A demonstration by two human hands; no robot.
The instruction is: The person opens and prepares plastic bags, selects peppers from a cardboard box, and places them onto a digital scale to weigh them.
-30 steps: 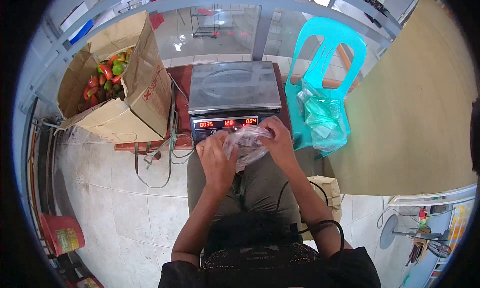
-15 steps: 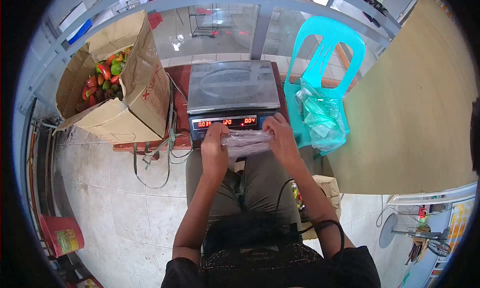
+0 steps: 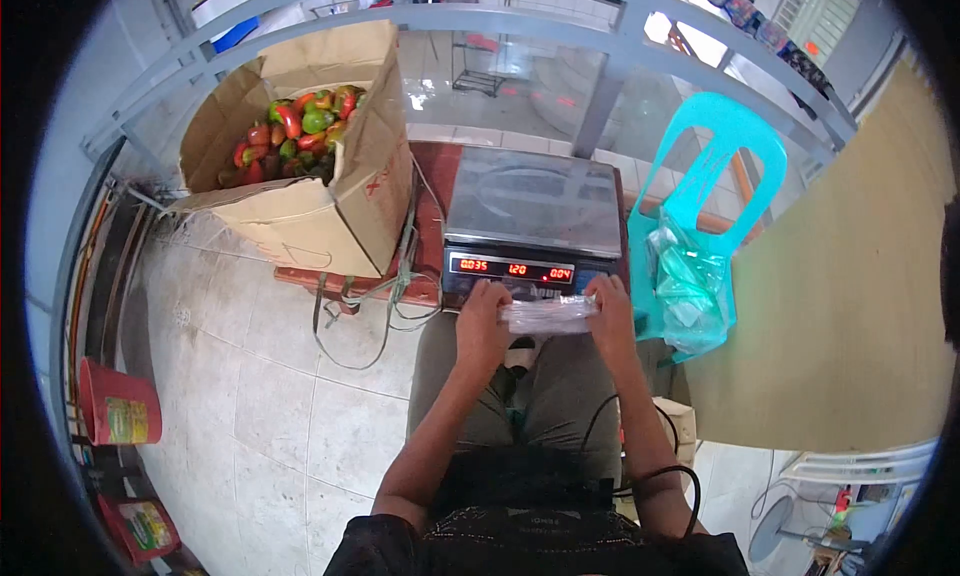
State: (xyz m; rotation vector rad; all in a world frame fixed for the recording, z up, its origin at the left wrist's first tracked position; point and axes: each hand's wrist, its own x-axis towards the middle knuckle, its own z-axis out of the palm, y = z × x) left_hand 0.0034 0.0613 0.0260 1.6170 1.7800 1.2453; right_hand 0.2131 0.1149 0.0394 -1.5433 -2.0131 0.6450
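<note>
A clear plastic bag [image 3: 548, 316], gathered into a flat strip, is stretched between my two hands above my lap. My left hand [image 3: 484, 321] pinches one end of it. At the other end, the fingers of my right hand [image 3: 610, 311] are closed on the plastic. Just beyond the bag is a digital weighing scale [image 3: 530, 204] with a flat metal platter and red digits lit on its front panel. Both hands are close to the scale's lower edge, and they partly cover its keypad.
Red and green peppers [image 3: 300, 136] fill an open cardboard box [image 3: 310, 231] at the left. A turquoise plastic chair [image 3: 720, 136] holds several plastic bags [image 3: 688, 286] at the right, beside a wooden panel [image 3: 820, 306]. Cords [image 3: 405, 266] hang by the red table [image 3: 430, 191].
My view has swung left, so the scale, box and chair appear further right and lower. The plastic between my hands is now narrower and more bunched together.
</note>
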